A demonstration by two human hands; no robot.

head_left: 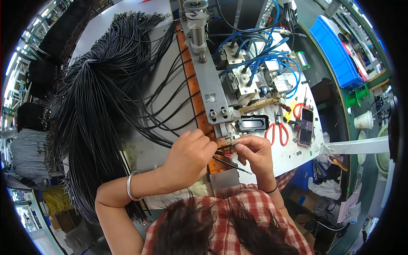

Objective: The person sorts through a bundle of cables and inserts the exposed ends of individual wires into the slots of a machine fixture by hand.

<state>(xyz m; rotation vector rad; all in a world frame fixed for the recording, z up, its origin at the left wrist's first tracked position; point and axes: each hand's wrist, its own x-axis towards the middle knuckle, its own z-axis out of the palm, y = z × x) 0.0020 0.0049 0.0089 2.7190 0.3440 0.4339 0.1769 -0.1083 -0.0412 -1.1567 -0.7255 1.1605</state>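
Observation:
My left hand [192, 154] is closed round a few black cables, whose ends stick out past its fingers. One of these cable ends [233, 167] points down to the right, and red wire tips [228, 155] show beside it. My right hand [256, 154] pinches the tip of a black cable with thumb and forefinger. Both hands are over the near end of an orange-brown strip [191, 80], just below a metal press head [219, 112]. A large bundle of black cables [106, 80] lies to the left, and several strands run from it across the strip.
Right of the press stand a black rectangular tray [253, 123], red-handled scissors [277, 132], a phone [305, 127] and a yellow-handled tool [290, 111]. Blue air tubes [272, 40] tangle above metal blocks [242, 83]. Farther right are a blue bin [335, 51] and a white cup [363, 122].

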